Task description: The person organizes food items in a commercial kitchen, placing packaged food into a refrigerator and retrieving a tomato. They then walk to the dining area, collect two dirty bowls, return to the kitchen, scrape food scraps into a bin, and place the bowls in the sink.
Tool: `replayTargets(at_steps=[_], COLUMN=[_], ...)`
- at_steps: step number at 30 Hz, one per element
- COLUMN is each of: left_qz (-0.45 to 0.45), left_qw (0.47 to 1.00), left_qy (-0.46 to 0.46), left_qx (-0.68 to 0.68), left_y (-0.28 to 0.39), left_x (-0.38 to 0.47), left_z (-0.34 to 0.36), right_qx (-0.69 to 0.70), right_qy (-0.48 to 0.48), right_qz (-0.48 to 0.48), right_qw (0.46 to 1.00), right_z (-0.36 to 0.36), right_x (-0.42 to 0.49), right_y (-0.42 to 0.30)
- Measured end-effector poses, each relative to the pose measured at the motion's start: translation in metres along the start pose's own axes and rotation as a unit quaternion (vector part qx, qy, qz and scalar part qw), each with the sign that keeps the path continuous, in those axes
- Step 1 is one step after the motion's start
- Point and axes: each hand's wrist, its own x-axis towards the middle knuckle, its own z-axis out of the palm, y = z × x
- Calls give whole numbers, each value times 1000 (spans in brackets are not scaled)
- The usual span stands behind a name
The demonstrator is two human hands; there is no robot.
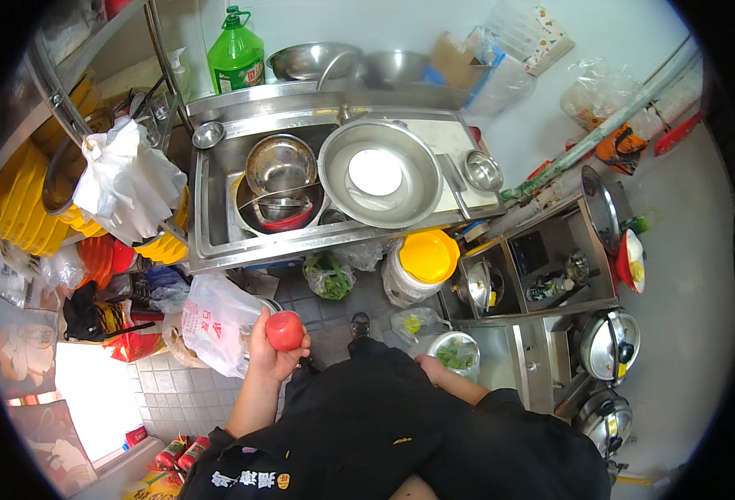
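Note:
My left hand [270,357] holds a red tomato [284,330] on its palm, with the fingers curled around the underside. Beside that hand hangs a white plastic bag [214,325] with red print. My right hand [430,367] is low by my side, next to a white bucket [433,347] lined with plastic and holding leafy greens [458,355]. The fingers of this hand are partly hidden, so its grip is unclear. In front of me, a wide steel basin [339,200] rests over the sink; a bright white disc inside may be a plate or glare.
Nested bowls [280,164] sit in the steel sink [217,187]. A kitchen knife [455,184] and a steel bowl [483,170] lie on a white cutting board [430,139]. Bagged greens [330,278] and a yellow basin [430,253] are below. Pressure cookers [608,344] stand right.

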Motion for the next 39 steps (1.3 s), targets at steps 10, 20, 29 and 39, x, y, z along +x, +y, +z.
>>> replayTargets(at_steps=[10, 20, 29, 39], left_qz=[151, 199, 229, 252], left_qw=[978, 947, 939, 936], left_qy=[128, 251, 250, 243], left_qx=[67, 43, 51, -22], left_y=[-29, -59, -67, -63], left_x=[46, 55, 48, 28], left_z=[82, 124, 133, 101], right_qx=[-52, -151, -102, -217], right_qy=[-10, 51, 5, -37], right_qz=[-13, -131, -101, -241], right_qw=[999, 978, 990, 945], right_z=[-48, -87, -97, -70], right_x=[97, 244, 235, 228], right_y=[115, 141, 96, 108])
